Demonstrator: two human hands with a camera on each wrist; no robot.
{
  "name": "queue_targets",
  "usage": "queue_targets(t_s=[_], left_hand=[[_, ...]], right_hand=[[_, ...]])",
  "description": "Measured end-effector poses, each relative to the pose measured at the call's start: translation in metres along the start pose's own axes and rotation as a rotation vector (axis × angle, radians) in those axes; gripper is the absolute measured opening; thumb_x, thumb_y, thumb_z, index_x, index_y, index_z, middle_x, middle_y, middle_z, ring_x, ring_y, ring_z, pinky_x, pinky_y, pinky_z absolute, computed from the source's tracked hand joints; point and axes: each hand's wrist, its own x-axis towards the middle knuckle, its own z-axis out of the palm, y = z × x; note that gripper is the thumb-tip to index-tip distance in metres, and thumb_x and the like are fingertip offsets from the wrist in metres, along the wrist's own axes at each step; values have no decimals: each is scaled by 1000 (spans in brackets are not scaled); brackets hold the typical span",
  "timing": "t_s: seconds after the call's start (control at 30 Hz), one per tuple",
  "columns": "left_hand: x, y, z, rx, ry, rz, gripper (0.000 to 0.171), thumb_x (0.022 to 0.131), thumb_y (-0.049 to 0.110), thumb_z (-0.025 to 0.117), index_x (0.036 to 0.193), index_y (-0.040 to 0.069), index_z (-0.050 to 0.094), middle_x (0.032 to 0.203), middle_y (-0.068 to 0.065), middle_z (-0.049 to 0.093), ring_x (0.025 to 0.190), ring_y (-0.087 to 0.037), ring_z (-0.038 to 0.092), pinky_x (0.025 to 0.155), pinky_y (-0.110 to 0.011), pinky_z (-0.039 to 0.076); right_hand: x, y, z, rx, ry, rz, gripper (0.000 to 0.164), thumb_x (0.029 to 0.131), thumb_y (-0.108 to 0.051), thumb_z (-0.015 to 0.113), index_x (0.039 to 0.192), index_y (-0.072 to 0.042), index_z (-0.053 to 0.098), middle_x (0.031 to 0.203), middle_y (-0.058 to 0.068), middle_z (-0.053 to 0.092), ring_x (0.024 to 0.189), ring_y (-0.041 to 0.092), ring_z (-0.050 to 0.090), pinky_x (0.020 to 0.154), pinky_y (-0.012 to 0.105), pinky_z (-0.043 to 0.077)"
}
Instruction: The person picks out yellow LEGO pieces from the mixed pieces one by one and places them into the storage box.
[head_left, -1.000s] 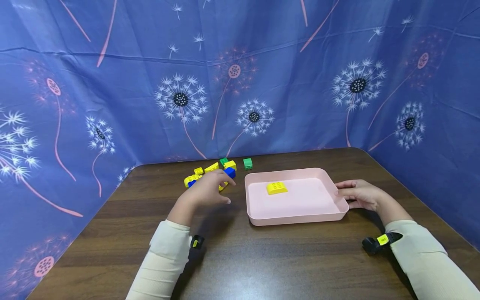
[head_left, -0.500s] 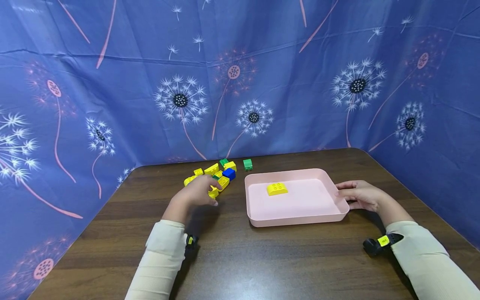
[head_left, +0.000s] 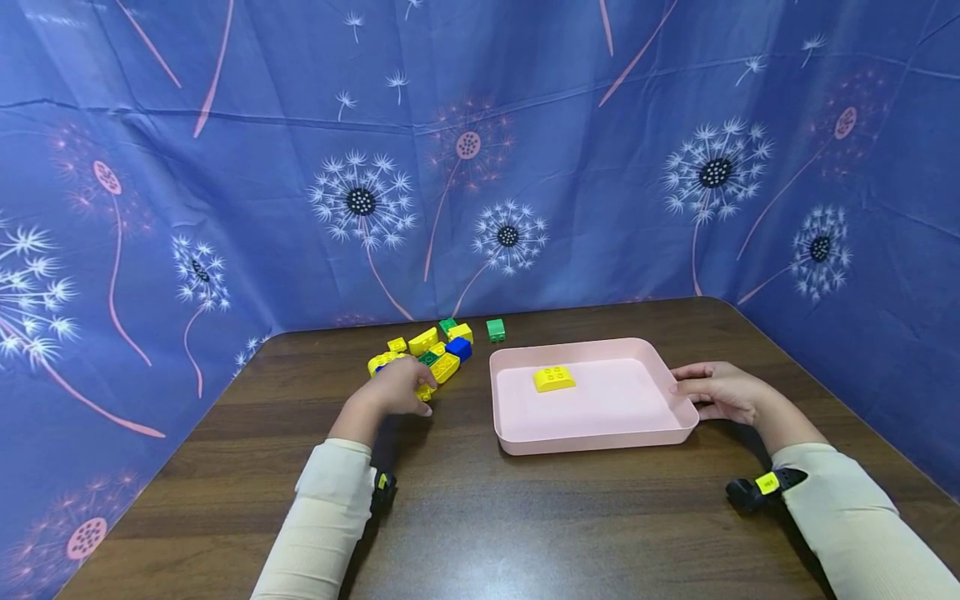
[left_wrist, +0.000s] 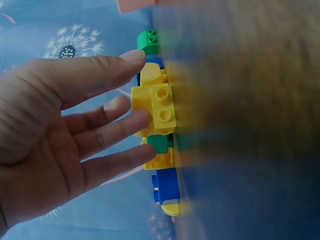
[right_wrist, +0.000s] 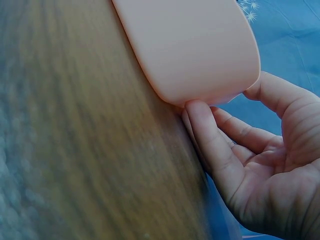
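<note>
My left hand [head_left: 393,387] is low over a pile of toy building blocks on the table. In the left wrist view its thumb stands apart from the loosely bent fingers [left_wrist: 115,160], whose tips lie close to a two-stud yellow block [left_wrist: 164,107]. Contact with that block cannot be told. My right hand [head_left: 727,390] holds the right side of a shallow pink tray [head_left: 592,442], its thumb at the rim and other fingertips against the outer wall, as the right wrist view shows. Inside the tray lies one curved yellow block [head_left: 553,379].
Behind and beside the left hand lie several yellow blocks [head_left: 445,368], a blue block [head_left: 459,348] and green ones. A separate green block [head_left: 496,330] sits behind the tray. Blue dandelion-print cloth [head_left: 585,208] hangs around the wooden table [head_left: 525,517].
My left hand has moved left and down onto the near side of the pile, uncovering the blue and yellow blocks on its right. My right hand and the tray have stayed almost still.
</note>
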Motion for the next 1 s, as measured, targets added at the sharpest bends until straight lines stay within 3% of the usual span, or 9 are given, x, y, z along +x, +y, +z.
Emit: queue_targets(t_s=[0.27,0.6,1.0], left_hand=[[2,-4,5,0,-26,-33,40,75,13,85,112,7,72,107,-4,70,94,-20,60,93,-41,48],[4,-5,8,-30,-63,-88,25,78,5,80,101,13,75,93,2,67,85,-17,58,88,-40,51],[3,-3,12,14,-46,-29,22,74,-4,80,90,11,77,85,2,68,80,-15,59,81,-36,53]], right_hand=[[1,-1,1,2,4,4,67,92,-10,62,141,19,26,103,3,66,91,14,65,79,42,56],[2,1,-2,11,-9,-6,65,93,-9,60,141,19,27,102,1,67,91,14,65,79,41,56],[1,1,-3,10,-15,0,64,94,-10,60,142,18,27,104,0,67,91,13,65,79,40,56]])
